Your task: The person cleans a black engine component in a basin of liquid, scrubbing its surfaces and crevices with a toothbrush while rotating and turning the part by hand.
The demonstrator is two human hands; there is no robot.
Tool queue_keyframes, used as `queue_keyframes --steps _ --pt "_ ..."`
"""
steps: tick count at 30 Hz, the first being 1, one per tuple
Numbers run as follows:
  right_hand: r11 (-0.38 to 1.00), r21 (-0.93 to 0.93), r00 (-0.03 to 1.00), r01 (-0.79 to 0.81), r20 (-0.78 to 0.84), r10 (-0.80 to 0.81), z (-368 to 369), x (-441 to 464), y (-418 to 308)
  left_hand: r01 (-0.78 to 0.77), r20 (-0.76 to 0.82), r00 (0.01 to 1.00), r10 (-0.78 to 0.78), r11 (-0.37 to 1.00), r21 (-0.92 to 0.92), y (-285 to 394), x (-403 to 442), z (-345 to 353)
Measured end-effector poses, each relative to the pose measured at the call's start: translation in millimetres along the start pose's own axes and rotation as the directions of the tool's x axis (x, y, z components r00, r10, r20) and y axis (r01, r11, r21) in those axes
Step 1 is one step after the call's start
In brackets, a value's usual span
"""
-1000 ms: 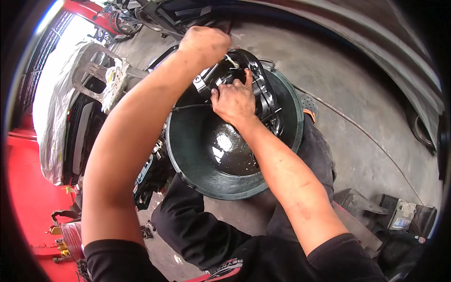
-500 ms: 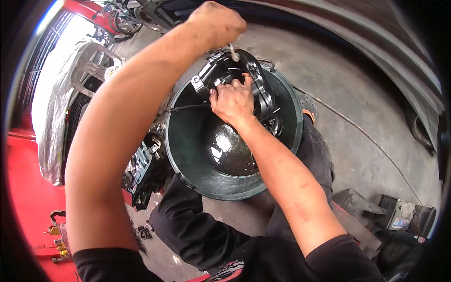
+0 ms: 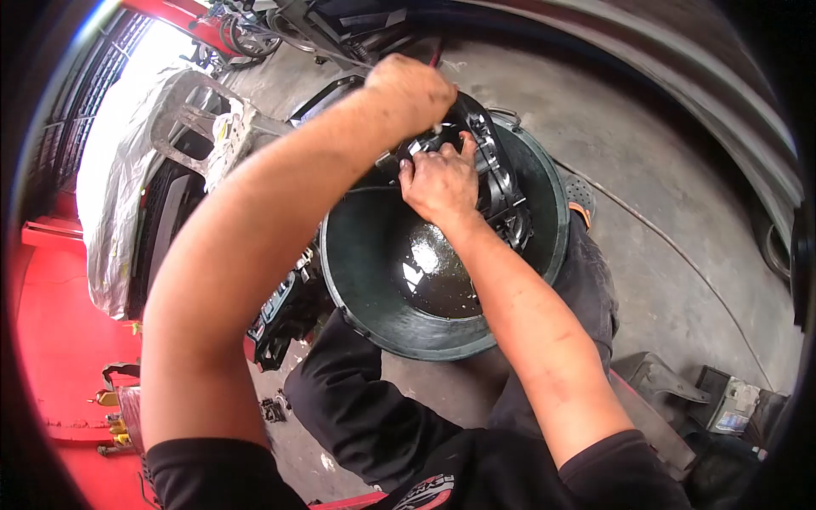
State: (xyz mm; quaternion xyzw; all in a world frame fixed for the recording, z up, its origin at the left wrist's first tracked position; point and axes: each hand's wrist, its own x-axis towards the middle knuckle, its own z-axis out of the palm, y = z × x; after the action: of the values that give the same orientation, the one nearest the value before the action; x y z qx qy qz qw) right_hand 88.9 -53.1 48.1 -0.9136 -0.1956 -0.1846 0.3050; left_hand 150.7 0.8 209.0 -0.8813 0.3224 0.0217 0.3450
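A black plastic part (image 3: 503, 174) with ribs and openings leans inside the back of a round dark green basin (image 3: 365, 319). Dark, shiny liquid (image 3: 442, 276) lies in the basin's bottom. My right hand (image 3: 440, 180) is on the part, its fingers bent over an edge and pressed to it. Above the part's upper end, my left hand (image 3: 414, 92) is closed around a thin tool. Only the tool's pale tip (image 3: 438, 127) shows below the fist, close to the part; its handle is hidden.
A worn plastic chair (image 3: 191, 127) and a covered vehicle (image 3: 115, 195) stand at the left. Mechanical parts (image 3: 285, 310) lie beside the basin. A hose (image 3: 671, 242) crosses the floor at the right, with a battery-like box (image 3: 733, 406) at the lower right.
My left hand rose with the tool, then came back down closer to the part. My right hand keeps its place on the part. The whole view has shifted slightly.
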Motion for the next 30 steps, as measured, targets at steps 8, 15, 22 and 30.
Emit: queue_keyframes --steps 8,15,22,30 --pt "0.999 0.032 0.997 -0.035 0.064 0.032 -3 -6 -5 0.108 -0.026 0.993 -0.114 0.981 -0.158 5 -12 19" --pt "0.999 0.025 0.971 0.024 -0.239 -0.017 11 -13 2 0.111 0.12 0.988 -0.094 0.983 -0.146 19 -19 33" --pt "0.999 0.053 0.993 0.005 -0.122 0.001 2 -16 3 0.671 0.094 0.575 -0.813 0.402 -0.623 -21 -142 57" --pt "0.998 0.054 0.992 0.016 -0.129 -0.009 6 -16 2 0.369 0.092 0.857 -0.508 0.478 -0.797 -13 -81 174"
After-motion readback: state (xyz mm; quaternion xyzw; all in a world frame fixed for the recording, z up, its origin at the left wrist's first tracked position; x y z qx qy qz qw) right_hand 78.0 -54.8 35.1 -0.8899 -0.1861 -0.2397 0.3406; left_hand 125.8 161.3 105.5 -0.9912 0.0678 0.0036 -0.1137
